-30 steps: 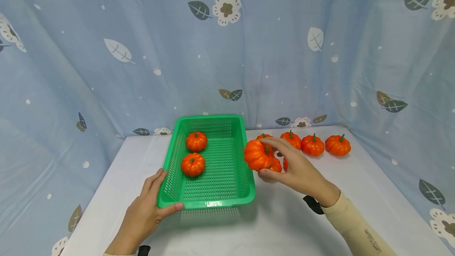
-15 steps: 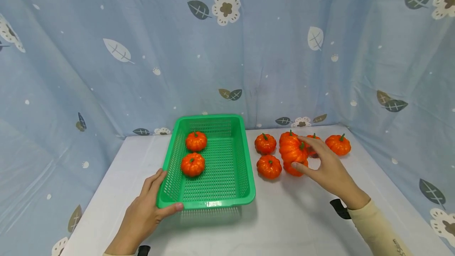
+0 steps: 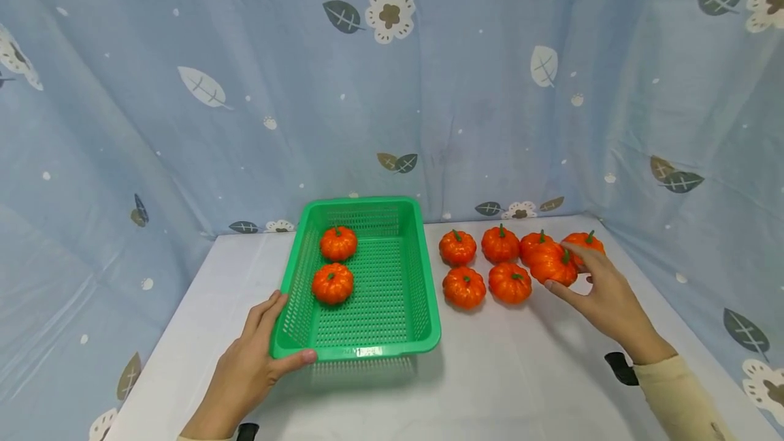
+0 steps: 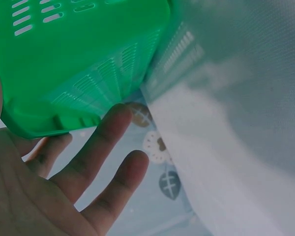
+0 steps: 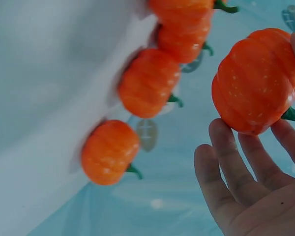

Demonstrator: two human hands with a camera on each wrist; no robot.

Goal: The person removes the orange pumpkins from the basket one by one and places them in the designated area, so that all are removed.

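My right hand (image 3: 606, 298) holds a small orange pumpkin (image 3: 551, 265) between thumb and fingers, above the right part of the table. In the right wrist view this pumpkin (image 5: 255, 81) has its green stem toward the palm, the fingertips (image 5: 221, 130) touching its side. My left hand (image 3: 248, 366) grips the near-left corner of a green plastic basket (image 3: 392, 349), thumb over the front rim and fingers along the left side. Two pumpkins sit in the basket's left half, one far (image 3: 338, 243) and one nearer (image 3: 333, 284).
Several more pumpkins stand right of the basket. A back row runs from one pumpkin (image 3: 457, 248) to another (image 3: 583, 243), the latter partly hidden. Two stand in front, left (image 3: 463, 288) and right (image 3: 510, 283). A blue patterned curtain (image 3: 392, 87) surrounds the white table (image 3: 490, 380).
My right hand has carried its pumpkin rightward, away from the basket and over the standing pumpkins, uncovering those on the left. The left hand and basket have stayed still.
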